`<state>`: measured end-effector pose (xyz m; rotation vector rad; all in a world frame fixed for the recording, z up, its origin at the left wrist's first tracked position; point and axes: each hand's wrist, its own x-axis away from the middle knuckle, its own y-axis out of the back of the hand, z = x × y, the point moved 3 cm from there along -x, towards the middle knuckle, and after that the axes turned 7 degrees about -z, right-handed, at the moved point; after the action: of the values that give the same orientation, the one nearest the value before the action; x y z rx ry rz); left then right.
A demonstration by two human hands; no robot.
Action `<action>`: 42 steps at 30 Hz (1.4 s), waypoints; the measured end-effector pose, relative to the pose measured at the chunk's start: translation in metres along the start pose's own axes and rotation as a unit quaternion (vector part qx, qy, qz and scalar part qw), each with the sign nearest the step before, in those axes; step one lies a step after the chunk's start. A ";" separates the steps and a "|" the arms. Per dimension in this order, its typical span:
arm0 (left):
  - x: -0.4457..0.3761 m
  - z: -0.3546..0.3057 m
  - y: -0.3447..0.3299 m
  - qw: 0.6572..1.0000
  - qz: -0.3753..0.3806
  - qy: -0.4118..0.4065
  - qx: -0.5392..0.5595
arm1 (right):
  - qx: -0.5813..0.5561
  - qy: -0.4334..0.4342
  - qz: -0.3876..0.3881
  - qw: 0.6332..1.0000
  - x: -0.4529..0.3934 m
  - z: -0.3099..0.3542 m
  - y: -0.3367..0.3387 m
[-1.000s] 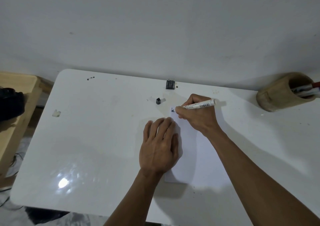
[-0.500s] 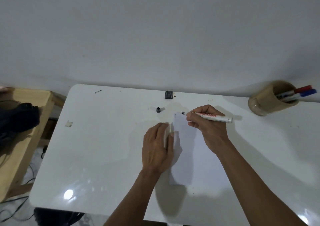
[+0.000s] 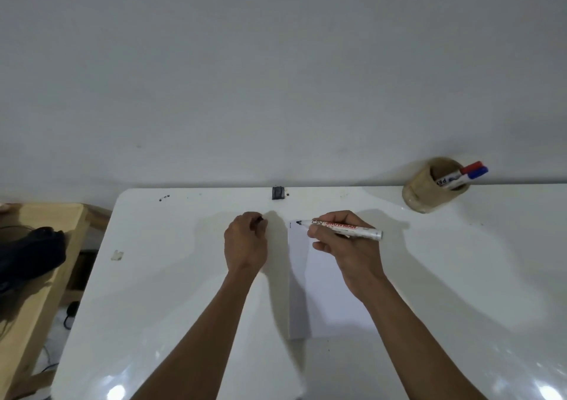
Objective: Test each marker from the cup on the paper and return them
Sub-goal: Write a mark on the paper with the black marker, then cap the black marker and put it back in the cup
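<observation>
My right hand (image 3: 346, 243) holds an uncapped white marker (image 3: 343, 227), lying nearly level with its black tip pointing left over the top left corner of the white paper (image 3: 328, 301). My left hand (image 3: 245, 243) is left of the paper, its fingers closed on the small black marker cap (image 3: 260, 219). A tan wooden cup (image 3: 429, 188) leans at the table's far right edge near the wall, with a red-capped marker (image 3: 471, 166) and a blue-capped marker (image 3: 477, 172) sticking out.
The white table (image 3: 171, 292) meets a grey wall. A small black block (image 3: 278, 193) sits at the far edge, a scrap of tape (image 3: 117, 255) at the left. A wooden bench (image 3: 33, 277) with a dark object (image 3: 27, 252) stands left of the table.
My left hand left the paper, moved up and left and picked up the black cap. My right hand lifted the marker tip off the paper and tilted it flatter. The camera pitched up.
</observation>
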<state>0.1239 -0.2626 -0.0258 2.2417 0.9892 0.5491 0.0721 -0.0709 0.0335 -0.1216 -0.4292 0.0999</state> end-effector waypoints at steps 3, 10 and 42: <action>0.013 -0.012 0.018 0.988 0.010 0.073 0.139 | 0.003 0.021 -0.001 1.000 0.012 0.013 -0.007; 0.048 -0.052 0.063 0.831 0.158 0.209 0.490 | 0.012 0.102 -0.012 0.995 0.050 0.045 -0.034; 0.102 -0.090 0.065 0.859 0.250 0.084 0.439 | -0.167 0.024 -0.089 0.982 0.111 0.049 0.023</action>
<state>0.1689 -0.1857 0.0962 3.3781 0.8136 0.5830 0.1507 -0.0301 0.1198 -0.4138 -0.4041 -0.1526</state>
